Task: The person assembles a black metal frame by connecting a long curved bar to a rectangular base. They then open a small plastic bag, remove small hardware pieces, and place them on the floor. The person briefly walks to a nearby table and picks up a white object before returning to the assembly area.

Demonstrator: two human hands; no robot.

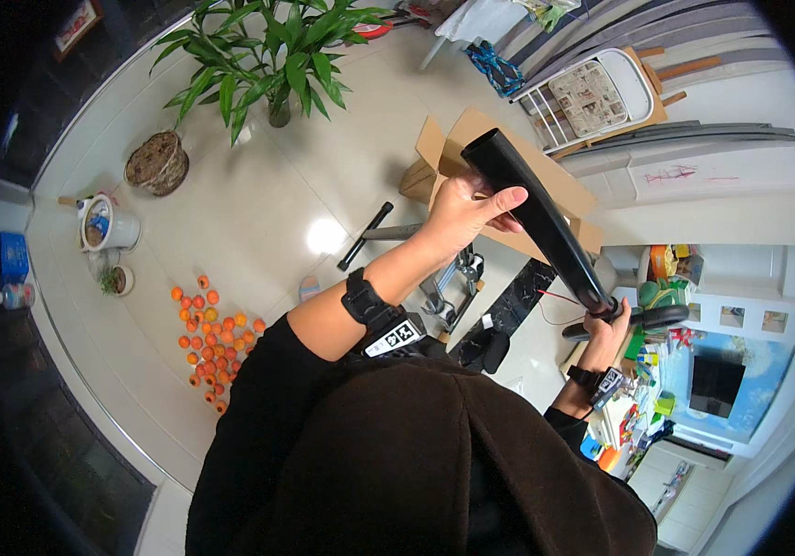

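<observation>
A long black tube slants across the view in front of me, its open end at the upper left. My left hand is closed at its upper part, with the thumb over the edge and the fingers curled beside and partly behind it. My right hand is wrapped around the narrow lower end. There a black rounded crosspiece sticks out on both sides of the hand. Below the tube, on the floor, stands a grey metal frame with a black-capped foot bar, partly hidden by my left forearm.
An open cardboard box stands behind the tube. Several orange fruits lie on the floor at left. A leafy plant, a brown pot and a white bucket stand farther off. A folded chair leans at the far right.
</observation>
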